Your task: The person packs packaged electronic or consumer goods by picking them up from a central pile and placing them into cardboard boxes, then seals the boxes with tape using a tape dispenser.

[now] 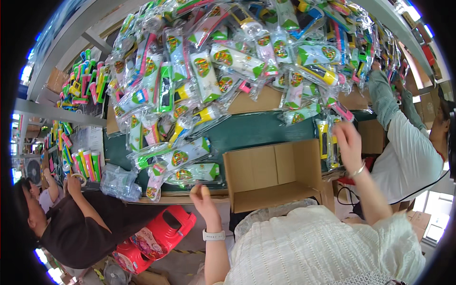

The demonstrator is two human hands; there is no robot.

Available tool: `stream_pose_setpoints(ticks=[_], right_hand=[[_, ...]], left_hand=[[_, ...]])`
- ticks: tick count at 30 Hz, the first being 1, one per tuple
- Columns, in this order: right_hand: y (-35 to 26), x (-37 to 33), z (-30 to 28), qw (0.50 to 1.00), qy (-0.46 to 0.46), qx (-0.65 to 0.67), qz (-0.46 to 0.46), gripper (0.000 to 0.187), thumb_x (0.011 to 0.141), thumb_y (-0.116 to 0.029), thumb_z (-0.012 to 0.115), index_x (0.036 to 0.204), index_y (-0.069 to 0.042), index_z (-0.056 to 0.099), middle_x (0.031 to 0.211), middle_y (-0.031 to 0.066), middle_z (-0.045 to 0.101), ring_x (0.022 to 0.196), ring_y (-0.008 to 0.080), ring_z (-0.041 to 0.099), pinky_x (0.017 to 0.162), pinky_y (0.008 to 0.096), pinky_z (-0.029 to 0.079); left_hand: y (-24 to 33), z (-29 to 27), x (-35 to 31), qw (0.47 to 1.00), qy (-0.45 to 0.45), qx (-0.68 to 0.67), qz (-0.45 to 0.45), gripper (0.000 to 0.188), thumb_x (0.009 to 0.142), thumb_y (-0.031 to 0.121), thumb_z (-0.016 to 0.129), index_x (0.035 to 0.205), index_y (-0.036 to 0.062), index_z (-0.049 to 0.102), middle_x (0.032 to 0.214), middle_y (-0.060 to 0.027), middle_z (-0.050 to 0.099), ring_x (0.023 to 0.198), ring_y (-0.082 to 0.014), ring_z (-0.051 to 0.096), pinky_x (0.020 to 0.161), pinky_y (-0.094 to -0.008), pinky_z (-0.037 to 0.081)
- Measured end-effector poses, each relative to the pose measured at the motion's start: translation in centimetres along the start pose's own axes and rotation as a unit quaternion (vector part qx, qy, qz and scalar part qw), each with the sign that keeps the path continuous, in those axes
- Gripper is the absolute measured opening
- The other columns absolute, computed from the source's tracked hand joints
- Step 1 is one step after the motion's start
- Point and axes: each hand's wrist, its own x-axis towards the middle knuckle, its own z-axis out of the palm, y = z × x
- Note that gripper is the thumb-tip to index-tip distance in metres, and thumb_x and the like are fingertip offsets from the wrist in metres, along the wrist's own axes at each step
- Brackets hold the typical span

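Our left hand (203, 198)'s loosely curled, empty, eight o'clock off the box (251, 166); right hand (349, 140), two o'clock, we can't tell! Slippery, light-looking bags (183, 156): pinch the toys (323, 138) inside.

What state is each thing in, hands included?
Left hand: raised, fingers bent, grip unclear
Right hand: raised, blurred, fingers bent, grip unclear
Cardboard box: open, inside showing
Bagged items: heaped, overlapping
Clear plastic bundle: crinkled
Bright tapered pieces: lined up side by side
White wristband: around left wrist
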Motion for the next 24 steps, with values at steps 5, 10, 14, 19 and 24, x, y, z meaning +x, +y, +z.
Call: stream_pose_setpoints(ticks=[5,10,14,19,24], right_hand=[[-13.7,9.0,16.6,0.834,-0.405,-0.026,-0.374,0.022,0.087,-0.023,0.054,0.100,-0.006,0.060,0.088,0.0128,0.063,0.084,0.0301,0.061,0.073,0.0377,0.049],[-14.6,8.8,36.2,0.679,-0.564,-0.284,-0.373,0.060,0.067,-0.035,0.072,0.115,-0.004,0.052,0.091,0.0176,0.064,0.089,0.0344,0.062,0.078,0.0415,0.049],[-15.5,8.1,35.7,0.712,-0.559,-0.254,-0.341,0.060,0.063,-0.034,0.075,0.111,-0.007,0.051,0.095,0.0179,0.062,0.090,0.0337,0.061,0.077,0.0421,0.048],[-15.8,9.4,27.7,0.786,-0.325,0.065,-0.521,0.053,0.061,-0.031,0.076,0.098,-0.006,0.047,0.077,0.0143,0.056,0.073,0.0365,0.058,0.064,0.0456,0.046],[-19.9,4.7,9.6,0.807,-0.534,-0.020,-0.253,0.060,0.068,-0.038,0.072,0.111,-0.004,0.047,0.089,0.0178,0.062,0.076,0.0337,0.062,0.065,0.0373,0.049]], left_hand=[[-1.1,-0.1,4.2,0.978,0.124,-0.132,-0.107,0.048,0.087,0.025,0.059,0.122,0.0036,0.034,0.118,-0.0060,0.045,0.103,-0.0158,0.045,0.089,-0.0313,0.038],[-2.5,3.7,8.6,0.969,0.183,-0.157,-0.054,0.058,0.079,0.009,0.067,0.122,0.0003,0.030,0.115,-0.0119,0.042,0.100,-0.0181,0.044,0.087,-0.0310,0.040],[-1.5,2.8,7.1,0.970,0.195,-0.145,-0.032,0.057,0.078,0.003,0.065,0.123,0.0009,0.030,0.113,-0.0128,0.044,0.096,-0.0180,0.048,0.082,-0.0306,0.042],[-1.7,1.9,6.3,0.972,0.035,-0.231,-0.006,0.058,0.082,-0.003,0.059,0.131,0.0029,0.029,0.119,-0.0089,0.047,0.105,-0.0177,0.049,0.089,-0.0305,0.041],[-9.4,-1.4,7.9,0.990,-0.003,-0.142,0.018,0.054,0.087,0.008,0.053,0.135,0.0024,0.029,0.132,-0.0105,0.041,0.114,-0.0212,0.045,0.096,-0.0373,0.039]])
